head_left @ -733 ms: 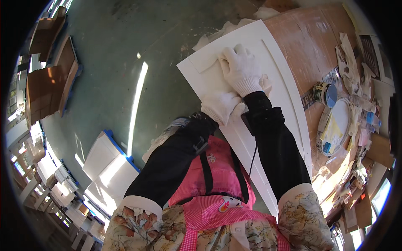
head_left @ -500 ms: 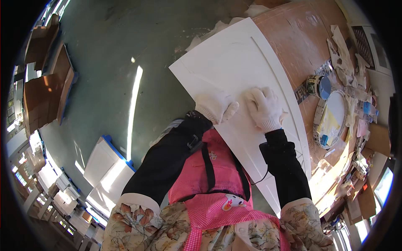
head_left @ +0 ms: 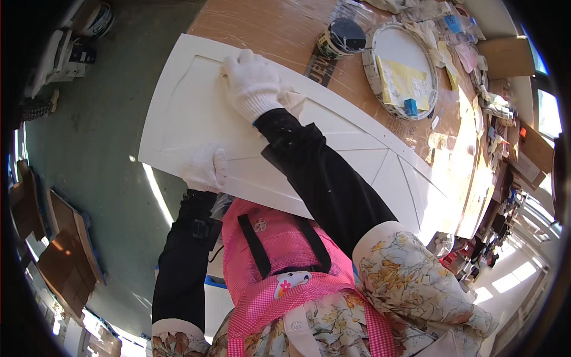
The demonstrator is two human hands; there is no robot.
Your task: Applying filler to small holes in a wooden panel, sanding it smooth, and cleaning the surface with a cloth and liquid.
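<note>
A white panel with raised trim point(head_left: 333, 138) lies across the work table, its near left part reaching past the table. On its upper left part presses my right hand point(head_left: 253, 85), in a white knitted glove, with fingers curled down. A beige scrap, cloth or paper point(head_left: 293, 101), sticks out from beside that hand's wrist; how the fingers hold it is hidden. My left hand point(head_left: 205, 166), gloved alike, rests on the panel by the near edge, thumb apart. Its other fingers hardly stand out against the white surface.
Beyond the panel, the brown-covered table point(head_left: 262, 27) bears a dark-lidded can point(head_left: 345, 38) and a round white tub lid point(head_left: 372, 65) with a yellow sheet point(head_left: 399, 83) and a small blue block point(head_left: 410, 107). Bottles and rags point(head_left: 455, 27) crowd the far right. Brown boards point(head_left: 65, 262) stand at lower left.
My view has turned and shifted, so the panel and table now lie further left. My right hand has moved across the panel to its far side; my left hand stays by the near edge.
</note>
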